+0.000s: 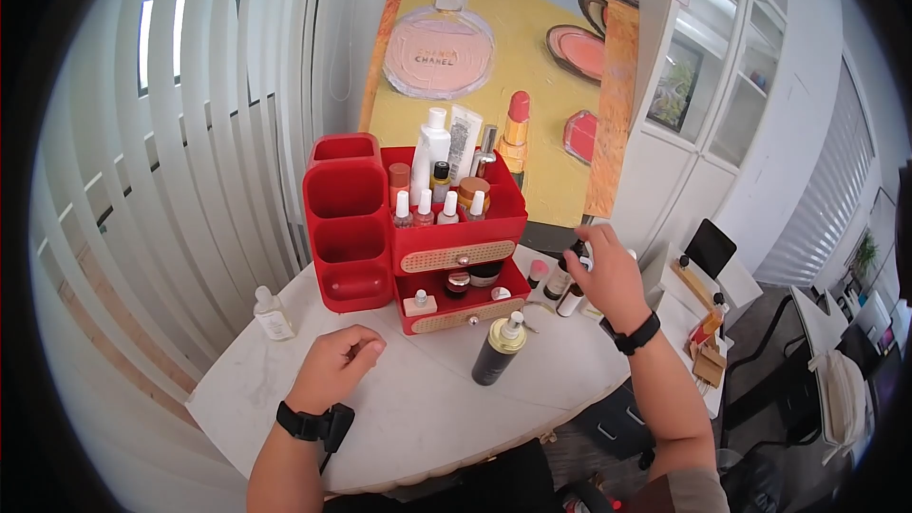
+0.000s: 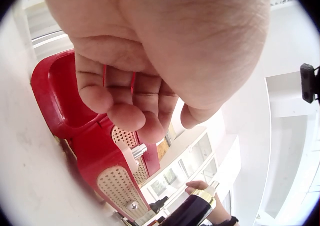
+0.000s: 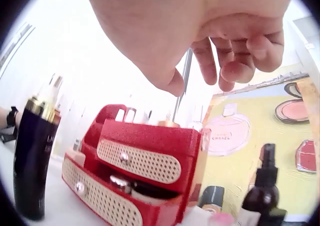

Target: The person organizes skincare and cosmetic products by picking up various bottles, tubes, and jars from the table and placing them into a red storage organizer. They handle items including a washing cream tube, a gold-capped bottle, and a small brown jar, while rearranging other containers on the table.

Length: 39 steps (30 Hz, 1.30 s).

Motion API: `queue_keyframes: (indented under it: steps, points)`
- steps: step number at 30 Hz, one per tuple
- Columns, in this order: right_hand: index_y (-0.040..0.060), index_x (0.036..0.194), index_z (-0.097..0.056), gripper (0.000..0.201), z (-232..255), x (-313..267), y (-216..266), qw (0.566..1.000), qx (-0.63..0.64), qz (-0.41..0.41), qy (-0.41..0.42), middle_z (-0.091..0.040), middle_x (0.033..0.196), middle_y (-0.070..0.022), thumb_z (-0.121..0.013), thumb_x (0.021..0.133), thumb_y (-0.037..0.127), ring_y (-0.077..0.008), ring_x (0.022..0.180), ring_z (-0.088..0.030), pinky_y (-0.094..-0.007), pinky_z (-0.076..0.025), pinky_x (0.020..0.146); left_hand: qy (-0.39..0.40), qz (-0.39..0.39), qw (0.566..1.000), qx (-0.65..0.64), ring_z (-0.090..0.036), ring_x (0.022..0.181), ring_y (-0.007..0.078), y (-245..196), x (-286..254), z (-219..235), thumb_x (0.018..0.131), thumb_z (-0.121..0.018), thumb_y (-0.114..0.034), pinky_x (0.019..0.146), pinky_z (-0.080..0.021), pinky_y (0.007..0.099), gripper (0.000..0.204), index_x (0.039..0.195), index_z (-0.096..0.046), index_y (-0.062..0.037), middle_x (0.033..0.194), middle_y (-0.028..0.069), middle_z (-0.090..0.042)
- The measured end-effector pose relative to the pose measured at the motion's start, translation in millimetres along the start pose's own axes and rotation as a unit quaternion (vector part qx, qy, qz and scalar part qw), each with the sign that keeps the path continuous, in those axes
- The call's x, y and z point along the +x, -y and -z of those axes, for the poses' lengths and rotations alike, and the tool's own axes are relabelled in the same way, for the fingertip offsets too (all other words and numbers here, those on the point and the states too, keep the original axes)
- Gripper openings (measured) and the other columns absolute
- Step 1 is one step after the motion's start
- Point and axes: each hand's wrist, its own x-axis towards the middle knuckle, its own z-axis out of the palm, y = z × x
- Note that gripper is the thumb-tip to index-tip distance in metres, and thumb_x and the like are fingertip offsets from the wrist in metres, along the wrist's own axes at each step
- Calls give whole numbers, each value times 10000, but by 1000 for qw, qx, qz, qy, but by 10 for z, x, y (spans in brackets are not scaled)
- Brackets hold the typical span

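Head: dark bottle (image 1: 494, 362) (gold-necked) between hands (image 1: 332, 369) (image 1: 613, 275)

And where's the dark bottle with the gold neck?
In the head view, the dark bottle stands just right of centre, in front of the open red drawer, between left hand and right hand.

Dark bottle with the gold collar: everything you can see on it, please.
The dark bottle is glossy, roughly cylindrical and near-black, looking dark blue in the right wrist view, with pale lettering I can't read. A shiny, metallic-looking gold collar sits under a narrow, pale nozzle. It stands upright on the white tabletop, in front of the open lower drawer. Neither the left hand nor right hand touches it.
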Motion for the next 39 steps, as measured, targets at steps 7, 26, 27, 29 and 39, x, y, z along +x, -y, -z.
queue_keyframes:
  steps: [7, 26, 27, 29, 39]
  points:
    - [9, 1207, -628, 415, -273, 706, 341, 989, 135, 39, 43, -683, 1047, -136, -730, 893, 260, -304, 892, -678, -407, -550, 792, -8, 3, 1000, -10, -635, 742, 110, 1, -13, 4, 981, -619, -122, 697, -514, 262, 164, 1006, -676, 30, 852, 54, -681]
    - [-4, 1083, -633, 244, -659, 1135, 572, 966, 235, 3, 104, -690, 929, -176, -682, 946, 193, -324, 871, -680, -407, -536, 786, 3, 1, 1000, 10, -626, 738, 106, -19, -19, 18, 998, -624, -154, 689, -504, 258, 191, 1023, -680, 28, 807, 41, -661]
    - [-10, 1073, -633, 241, -602, 1151, 560, 965, 251, 1, 79, -688, 924, -175, -683, 946, 189, -316, 865, -679, -399, -536, 784, 4, 5, 1000, 9, -626, 737, 107, -25, -16, 16, 996, -624, -150, 690, -504, 258, 189, 1024, -679, 28, 808, 41, -662]
    - [-14, 1072, -633, 244, -480, 1181, 489, 967, 251, 7, 47, -686, 919, -171, -690, 944, 186, -305, 853, -677, -389, -535, 781, 3, -2, 1000, 10, -629, 736, 109, 9, -10, 11, 994, -623, -145, 691, -505, 258, 184, 1021, -680, 28, 811, 44, -665]
    - [-4, 1028, -648, 225, 118, 472, 133, 984, 168, -4, 67, -675, 857, -156, -715, 921, 183, -299, 792, -670, -382, -527, 724, -24, -26, 999, 3, -548, 647, 110, 59, -6, -36, 982, -649, -154, 622, -464, 268, 168, 1007, -687, 7, 749, 49, -642]
